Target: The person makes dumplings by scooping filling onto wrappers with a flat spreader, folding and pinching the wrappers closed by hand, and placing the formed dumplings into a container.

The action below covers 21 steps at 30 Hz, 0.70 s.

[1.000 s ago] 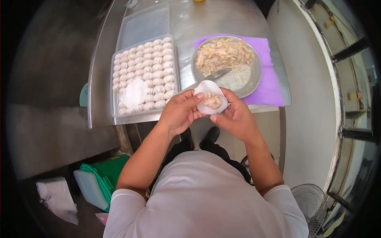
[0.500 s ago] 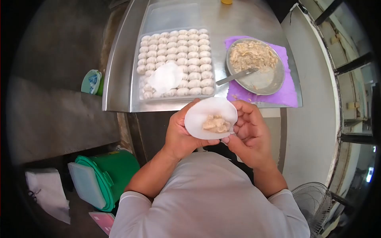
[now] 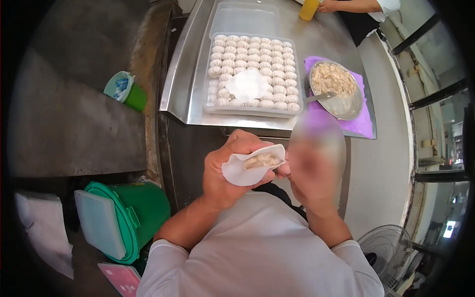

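A round white dumpling wrapper (image 3: pixel 236 171), partly folded up around pale minced filling (image 3: pixel 261 161), rests in my left hand (image 3: pixel 220 171), whose fingers curl around it from below and behind. My right hand (image 3: pixel 316 190) is at the wrapper's right edge, its thumb and fingertip pinching there; a blur covers most of that hand. Beyond my hands, a clear plastic tray (image 3: pixel 208 106) holds rows of pleated dumplings (image 3: pixel 252 58), with a stack of loose white wrappers (image 3: pixel 246 85) lying on them. To the right, a metal bowl (image 3: pixel 349 108) of filling has a flat spatula (image 3: pixel 319 97) across its rim.
The bowl sits on a purple cloth (image 3: pixel 367 123) on the steel table (image 3: pixel 190 96). At the far end, another person's hand (image 3: pixel 326 6) is at a yellow container (image 3: pixel 308 9). A green bin (image 3: pixel 148 208) stands low left, a fan (image 3: pixel 388 252) low right.
The wrapper has gone from lying nearly flat to being folded up around the filling, its right edge pinched. The view has shifted, and another person's arm now shows at the far end.
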Available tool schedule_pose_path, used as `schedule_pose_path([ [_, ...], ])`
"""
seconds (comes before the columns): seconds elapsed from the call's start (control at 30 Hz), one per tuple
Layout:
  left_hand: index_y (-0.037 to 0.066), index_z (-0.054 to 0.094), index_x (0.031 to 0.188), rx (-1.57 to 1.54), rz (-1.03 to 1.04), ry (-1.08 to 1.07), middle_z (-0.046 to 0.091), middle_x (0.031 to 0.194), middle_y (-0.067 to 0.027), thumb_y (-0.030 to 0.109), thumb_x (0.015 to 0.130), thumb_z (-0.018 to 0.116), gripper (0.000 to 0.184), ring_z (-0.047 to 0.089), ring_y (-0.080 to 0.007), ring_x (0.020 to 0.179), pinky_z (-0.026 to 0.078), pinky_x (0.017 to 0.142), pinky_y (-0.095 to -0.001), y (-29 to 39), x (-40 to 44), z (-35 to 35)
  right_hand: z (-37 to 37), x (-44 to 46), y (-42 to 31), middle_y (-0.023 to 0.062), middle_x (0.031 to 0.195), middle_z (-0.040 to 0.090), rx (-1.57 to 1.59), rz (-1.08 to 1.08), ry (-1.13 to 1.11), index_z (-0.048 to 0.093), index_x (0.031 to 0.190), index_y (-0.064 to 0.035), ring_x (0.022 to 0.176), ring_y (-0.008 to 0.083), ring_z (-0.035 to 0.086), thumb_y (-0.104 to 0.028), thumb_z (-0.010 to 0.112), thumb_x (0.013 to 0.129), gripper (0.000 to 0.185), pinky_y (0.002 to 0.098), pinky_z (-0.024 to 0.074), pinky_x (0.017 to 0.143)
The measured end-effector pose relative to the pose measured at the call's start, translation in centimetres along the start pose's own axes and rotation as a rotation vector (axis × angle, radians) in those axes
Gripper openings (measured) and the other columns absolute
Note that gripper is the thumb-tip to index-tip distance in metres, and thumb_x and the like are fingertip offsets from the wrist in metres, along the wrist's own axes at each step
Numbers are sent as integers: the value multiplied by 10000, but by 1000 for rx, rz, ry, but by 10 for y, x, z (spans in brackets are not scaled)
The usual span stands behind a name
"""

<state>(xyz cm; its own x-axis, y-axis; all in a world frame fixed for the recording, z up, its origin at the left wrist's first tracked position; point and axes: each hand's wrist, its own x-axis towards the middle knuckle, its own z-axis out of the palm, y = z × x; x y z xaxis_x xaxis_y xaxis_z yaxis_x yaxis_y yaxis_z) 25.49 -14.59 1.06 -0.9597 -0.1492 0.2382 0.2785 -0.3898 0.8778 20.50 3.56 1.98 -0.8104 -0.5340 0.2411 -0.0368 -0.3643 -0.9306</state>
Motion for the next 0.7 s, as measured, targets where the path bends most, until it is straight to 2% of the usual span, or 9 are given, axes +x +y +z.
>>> schedule_pose_path([
  [0.07, 73, 721, 1184, 205, 111, -56, 618, 1060, -76, -10, 723, 875, 492, 601, -169, 968, 512, 848, -298, 1, -4, -12, 11, 1, 1, 96, 1014, 620, -14, -86, 52, 626, 1171, 33, 803, 112, 621, 63, 695, 908, 273, 215, 522, 687],
  [0.1, 73, 721, 1184, 203, 112, -50, 618, 1060, -76, -10, 723, 875, 492, 601, -169, 968, 512, 848, -298, 5, -6, -15, 18, 2, -2, 96, 1014, 620, -17, -82, 47, 626, 1171, 33, 803, 112, 621, 63, 695, 908, 273, 215, 522, 687],
  [0.17, 71, 725, 1176, 364, 180, -93, 614, 1059, -79, -6, 724, 877, 483, 607, -173, 963, 519, 834, -301, 17, -8, -18, 31, 6, -11, 96, 985, 603, 217, 90, 133, 678, 1083, 16, 781, 111, 615, 57, 702, 904, 185, 208, 504, 643],
  [0.2, 71, 725, 1176, 361, 179, -88, 614, 1059, -79, -6, 724, 877, 483, 607, -173, 963, 519, 834, -301, 22, -10, -16, 31, 6, -10, 96, 985, 603, 215, 94, 131, 678, 1083, 16, 781, 111, 615, 57, 702, 904, 185, 208, 504, 643],
  [0.27, 61, 726, 1157, 215, 42, 1, 616, 1035, -73, -9, 714, 881, 474, 607, -164, 951, 518, 817, -293, 30, -13, -11, 28, 7, -8, 97, 976, 593, 51, 25, 1, 698, 1048, 12, 779, 108, 609, 36, 716, 901, 150, 211, 498, 633],
  [0.37, 47, 723, 1127, 215, 158, -48, 622, 1034, -73, -8, 706, 889, 456, 622, -157, 950, 521, 817, -286, 26, -17, -25, 35, 7, -11, 86, 972, 595, -118, -9, -8, 705, 1032, 25, 803, 99, 591, 19, 724, 900, 134, 210, 488, 626],
  [0.5, 42, 718, 1107, 332, 111, -109, 632, 1058, -85, -3, 701, 897, 447, 635, -156, 941, 527, 820, -286, 38, -19, -30, 57, 9, -21, 85, 983, 597, -121, 10, 115, 716, 1002, 28, 821, 95, 566, 12, 729, 893, 111, 210, 463, 606],
  [0.57, 44, 719, 1104, 193, 22, 3, 641, 1083, -95, -2, 690, 903, 456, 643, -160, 964, 530, 835, -286, 41, -23, -26, 48, 10, -22, 81, 984, 610, -426, -94, -63, 715, 999, 26, 828, 92, 546, 6, 730, 890, 112, 203, 441, 615],
  [0.7, 43, 717, 1107, 224, 132, -45, 647, 1099, -93, -11, 689, 900, 460, 647, -155, 990, 534, 847, -285, 40, -25, -37, 56, 15, -21, 82, 948, 647, -541, -228, -126, 711, 995, 23, 807, 126, 550, 0, 729, 887, 112, 231, 447, 645],
])
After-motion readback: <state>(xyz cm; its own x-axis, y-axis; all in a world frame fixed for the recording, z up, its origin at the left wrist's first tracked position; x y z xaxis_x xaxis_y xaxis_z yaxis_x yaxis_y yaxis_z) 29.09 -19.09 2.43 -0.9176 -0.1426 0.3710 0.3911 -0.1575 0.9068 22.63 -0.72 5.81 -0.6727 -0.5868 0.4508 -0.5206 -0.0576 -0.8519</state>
